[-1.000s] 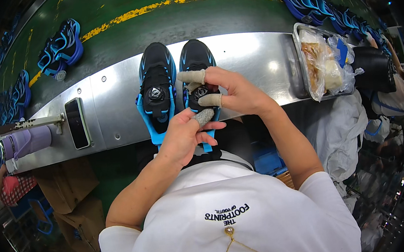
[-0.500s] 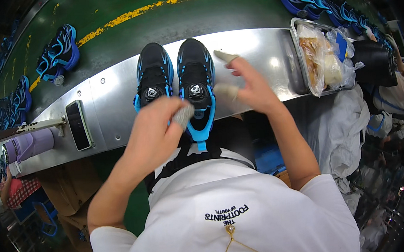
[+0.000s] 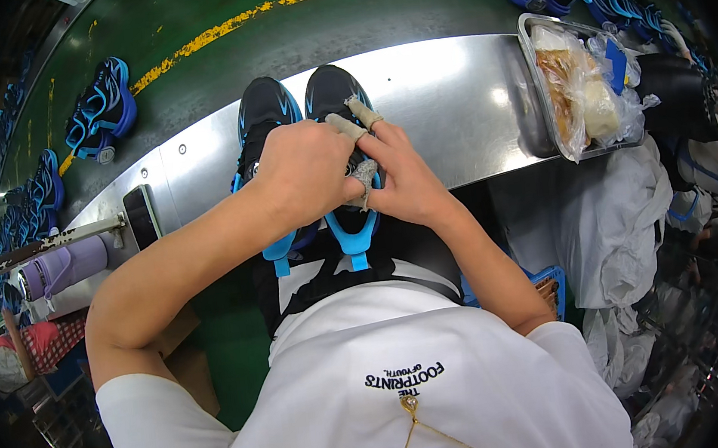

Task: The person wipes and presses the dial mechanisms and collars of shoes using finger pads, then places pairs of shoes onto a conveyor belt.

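A pair of black sneakers with blue trim stands side by side at the bench edge, toes away from me: the left sneaker (image 3: pixel 265 103) and the right sneaker (image 3: pixel 331 88). My left hand (image 3: pixel 306 170) reaches across the left sneaker, its fingers curled over the right sneaker's lacing dial, which is mostly hidden. From the right, my right hand (image 3: pixel 403 170) closes bent fingers around the same sneaker's upper, touching my left hand. Pale finger covers (image 3: pixel 363 111) sit on several fingertips. Blue heel loops (image 3: pixel 356 243) overhang the edge.
A phone (image 3: pixel 141 217) and a lilac tumbler (image 3: pixel 65 268) lie at left beside a metal bar (image 3: pixel 41 246). At right is a metal tray (image 3: pixel 532 78) of bagged items, with white plastic bags (image 3: pixel 618 225) below. More sneakers (image 3: pixel 102 110) stand on the green surface beyond.
My left hand has moved right and forward onto the right sneaker. My right hand has come in leftward to meet it, fingers now on the sneaker. The view has shifted slightly.
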### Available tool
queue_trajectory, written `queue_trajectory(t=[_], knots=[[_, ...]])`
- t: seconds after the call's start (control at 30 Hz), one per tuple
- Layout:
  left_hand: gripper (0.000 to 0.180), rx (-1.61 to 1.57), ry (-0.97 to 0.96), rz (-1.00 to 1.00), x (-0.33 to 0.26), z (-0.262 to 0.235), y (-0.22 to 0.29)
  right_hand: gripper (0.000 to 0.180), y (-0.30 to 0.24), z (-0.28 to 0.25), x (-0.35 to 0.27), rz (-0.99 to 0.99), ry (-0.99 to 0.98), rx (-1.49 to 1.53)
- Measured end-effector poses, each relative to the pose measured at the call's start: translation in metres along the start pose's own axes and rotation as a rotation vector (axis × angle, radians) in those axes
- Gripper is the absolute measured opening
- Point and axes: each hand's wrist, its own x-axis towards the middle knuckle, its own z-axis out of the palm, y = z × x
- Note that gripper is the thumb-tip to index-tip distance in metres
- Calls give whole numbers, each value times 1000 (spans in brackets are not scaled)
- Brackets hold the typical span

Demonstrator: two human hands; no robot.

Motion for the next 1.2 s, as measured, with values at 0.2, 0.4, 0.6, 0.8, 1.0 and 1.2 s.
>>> queue_trajectory(t=[0.2, 0.4, 0.6, 0.8, 1.0, 1.2], knots=[[27, -352, 271, -62, -24, 11, -3, 86, 2, -13, 1, 3, -58, 116], [39, -674, 308, 34, -32, 19, -11, 83, 5, -27, -2, 82, -121, 251], [40, -718, 291, 25, -28, 18, -6, 80, 1, -30, -5, 169, -136, 292], [46, -851, 132, -11, -25, 11, -13, 77, 2, -31, -5, 171, -146, 283], [43, -677, 159, 73, -19, 18, -20, 69, -6, -20, 8, 202, -94, 150], [29, -849, 618, -196, -56, -9, -31, 73, -32, -33, 2, -77, -55, -93]])
